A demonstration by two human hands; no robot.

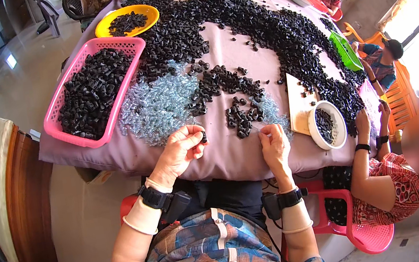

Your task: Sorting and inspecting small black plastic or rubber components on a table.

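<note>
My left hand (pixel 182 148) is closed in a pinch on a small black plastic part (pixel 203 136), held over the near edge of the cloth-covered table. To its right, my right hand (pixel 275 148) has its thumb and fingertips pressed together; whatever they hold is too small to make out. Just beyond my left hand lies a heap of shiny pale springs (pixel 158 106). A small cluster of black plastic parts (pixel 240 118) sits between and beyond my hands, with a smaller patch of springs (pixel 271 110) beside it.
A pink basket (pixel 52 115) full of black parts stands at left, a yellow plate (pixel 153 14) behind it. At right are a pale board (pixel 296 102), a white bowl (pixel 341 131) and a green basket (pixel 345 50). A co-worker (pixel 388 181) sits close on my right.
</note>
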